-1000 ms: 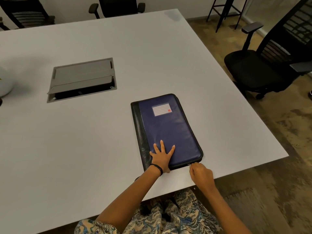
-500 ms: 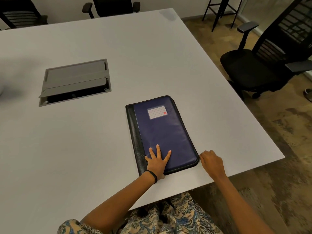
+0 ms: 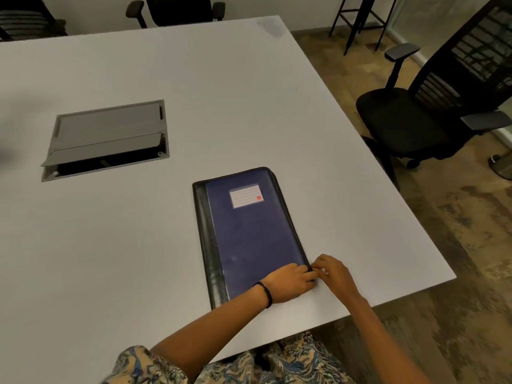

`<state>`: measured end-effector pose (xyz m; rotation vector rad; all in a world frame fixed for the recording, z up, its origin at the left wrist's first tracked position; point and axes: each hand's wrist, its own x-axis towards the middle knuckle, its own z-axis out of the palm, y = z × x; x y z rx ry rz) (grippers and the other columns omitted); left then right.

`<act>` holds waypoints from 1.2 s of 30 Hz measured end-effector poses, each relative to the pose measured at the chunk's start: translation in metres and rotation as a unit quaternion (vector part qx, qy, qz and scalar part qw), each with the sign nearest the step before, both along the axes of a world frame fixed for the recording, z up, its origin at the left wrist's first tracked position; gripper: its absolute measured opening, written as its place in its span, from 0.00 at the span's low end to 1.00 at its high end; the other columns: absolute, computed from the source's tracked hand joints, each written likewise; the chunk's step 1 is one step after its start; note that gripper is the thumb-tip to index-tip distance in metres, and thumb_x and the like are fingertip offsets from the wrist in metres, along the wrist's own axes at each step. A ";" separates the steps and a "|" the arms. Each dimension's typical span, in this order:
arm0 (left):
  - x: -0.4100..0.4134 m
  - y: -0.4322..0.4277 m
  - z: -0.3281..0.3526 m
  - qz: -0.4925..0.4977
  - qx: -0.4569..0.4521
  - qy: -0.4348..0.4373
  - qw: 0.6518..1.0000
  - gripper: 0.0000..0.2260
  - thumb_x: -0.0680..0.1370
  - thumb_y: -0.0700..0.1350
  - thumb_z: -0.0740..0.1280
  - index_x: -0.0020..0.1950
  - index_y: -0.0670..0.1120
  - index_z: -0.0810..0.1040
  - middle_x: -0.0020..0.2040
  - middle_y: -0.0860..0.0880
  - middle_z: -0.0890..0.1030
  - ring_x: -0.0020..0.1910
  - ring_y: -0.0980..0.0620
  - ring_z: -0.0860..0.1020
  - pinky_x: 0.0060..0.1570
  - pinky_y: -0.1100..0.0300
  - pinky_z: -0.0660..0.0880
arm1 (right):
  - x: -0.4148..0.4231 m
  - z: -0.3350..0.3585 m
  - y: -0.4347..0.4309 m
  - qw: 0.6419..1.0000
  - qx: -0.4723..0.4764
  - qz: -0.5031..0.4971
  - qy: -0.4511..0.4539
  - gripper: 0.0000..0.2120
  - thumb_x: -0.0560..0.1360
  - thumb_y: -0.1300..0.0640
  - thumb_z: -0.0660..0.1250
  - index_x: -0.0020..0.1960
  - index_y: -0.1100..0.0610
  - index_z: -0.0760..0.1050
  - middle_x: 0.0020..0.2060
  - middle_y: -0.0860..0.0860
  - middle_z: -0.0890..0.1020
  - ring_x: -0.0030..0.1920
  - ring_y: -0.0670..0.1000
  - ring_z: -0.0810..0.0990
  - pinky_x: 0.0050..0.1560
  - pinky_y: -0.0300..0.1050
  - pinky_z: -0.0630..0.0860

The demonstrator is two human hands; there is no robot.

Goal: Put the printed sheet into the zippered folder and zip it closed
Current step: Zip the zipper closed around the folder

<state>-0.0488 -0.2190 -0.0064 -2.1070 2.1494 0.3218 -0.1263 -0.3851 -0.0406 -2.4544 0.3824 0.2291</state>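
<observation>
Left hand (image 3: pixel 289 281) clamps near right corner of flat navy-and-black zippered folder (image 3: pixel 249 231), fingers bent over edge. Right hand (image 3: pixel 333 273) just beside, fingers curled, pinching black zip (image 3: pixel 291 217) there; pull hidden. Folder lies closed near white desk (image 3: pixel 110 245) edge. Printed sheet unseen, likely inside. Step: zipping. Next: draw pull along right side toward far corner, keeping folder steadied.

Recessed in the left part of the white table (image 3: pixel 194 79) sits a grey cable hatch (image 3: pixel 108 134), flap ajar; one black office chair (image 3: pixel 415 126) stands off the table's right edge, another chair (image 3: pixel 177 9) at its far edge
</observation>
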 end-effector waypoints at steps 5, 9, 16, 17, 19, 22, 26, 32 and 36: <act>0.013 -0.020 -0.002 -0.021 0.008 -0.018 1.000 0.13 0.82 0.40 0.55 0.66 0.45 0.70 0.64 0.48 0.74 0.51 0.48 0.76 0.49 0.56 0.72 | 0.009 -0.002 -0.013 0.999 0.037 0.021 0.020 0.07 0.74 0.65 0.65 0.46 0.62 0.82 0.44 0.58 0.83 0.43 0.54 0.81 0.43 0.38 0.72; 0.019 -0.033 -0.008 0.009 0.023 0.056 0.998 0.14 0.82 0.37 0.53 0.67 0.40 0.68 0.62 0.42 0.73 0.52 0.42 0.76 0.51 0.51 0.73 | 0.010 -0.004 -0.020 0.998 0.051 0.038 0.010 0.06 0.73 0.67 0.65 0.43 0.63 0.81 0.41 0.58 0.83 0.40 0.52 0.79 0.38 0.30 0.69; 0.022 -0.054 0.002 0.084 0.085 0.215 0.969 0.15 0.83 0.39 0.52 0.67 0.35 0.66 0.58 0.34 0.76 0.53 0.36 0.75 0.55 0.46 0.72 | 0.009 -0.013 -0.024 0.997 0.076 0.023 -0.016 0.09 0.69 0.74 0.64 0.39 0.63 0.80 0.36 0.57 0.82 0.37 0.51 0.79 0.37 0.35 0.73; 0.023 -0.056 0.003 0.077 0.088 0.214 0.970 0.15 0.83 0.39 0.51 0.68 0.35 0.65 0.58 0.34 0.76 0.54 0.36 0.75 0.56 0.46 0.72 | 0.010 -0.015 -0.024 0.996 0.080 0.018 -0.018 0.10 0.69 0.74 0.64 0.39 0.63 0.81 0.36 0.56 0.82 0.37 0.52 0.80 0.38 0.36 0.74; 0.025 -0.056 0.004 0.052 0.082 0.202 0.974 0.15 0.82 0.38 0.52 0.67 0.34 0.66 0.61 0.35 0.75 0.55 0.37 0.75 0.55 0.47 0.72 | 0.014 -0.017 -0.024 0.995 0.095 0.000 -0.022 0.10 0.70 0.73 0.65 0.40 0.61 0.81 0.36 0.53 0.82 0.38 0.52 0.81 0.39 0.41 0.77; 0.027 -0.052 0.005 -0.008 0.051 0.156 0.986 0.13 0.80 0.33 0.54 0.63 0.34 0.70 0.62 0.36 0.74 0.56 0.38 0.75 0.52 0.49 0.74 | 0.026 -0.019 -0.025 0.993 0.116 -0.022 -0.028 0.08 0.72 0.69 0.67 0.40 0.58 0.81 0.37 0.49 0.83 0.39 0.50 0.82 0.42 0.43 0.80; 0.026 -0.048 -0.004 -0.033 0.026 0.108 0.993 0.12 0.80 0.32 0.54 0.60 0.36 0.73 0.60 0.39 0.76 0.55 0.41 0.77 0.50 0.51 0.76 | 0.046 -0.019 -0.027 0.992 0.112 -0.017 -0.046 0.06 0.72 0.66 0.68 0.40 0.57 0.81 0.38 0.50 0.83 0.40 0.49 0.82 0.42 0.43 0.79; 0.027 -0.046 -0.016 -0.029 0.025 0.115 0.993 0.13 0.81 0.34 0.54 0.64 0.38 0.70 0.66 0.41 0.72 0.56 0.41 0.77 0.52 0.49 0.78 | 0.077 -0.020 -0.027 0.993 0.089 0.000 -0.073 0.03 0.73 0.64 0.68 0.43 0.61 0.81 0.40 0.55 0.84 0.40 0.51 0.81 0.42 0.40 0.78; 0.043 -0.052 -0.009 0.000 0.063 0.188 0.980 0.12 0.80 0.35 0.58 0.62 0.38 0.73 0.63 0.40 0.75 0.56 0.38 0.76 0.53 0.46 0.75 | 0.089 -0.020 -0.029 0.993 0.087 0.014 -0.076 0.03 0.73 0.64 0.68 0.44 0.62 0.81 0.40 0.56 0.84 0.40 0.52 0.81 0.42 0.41 0.79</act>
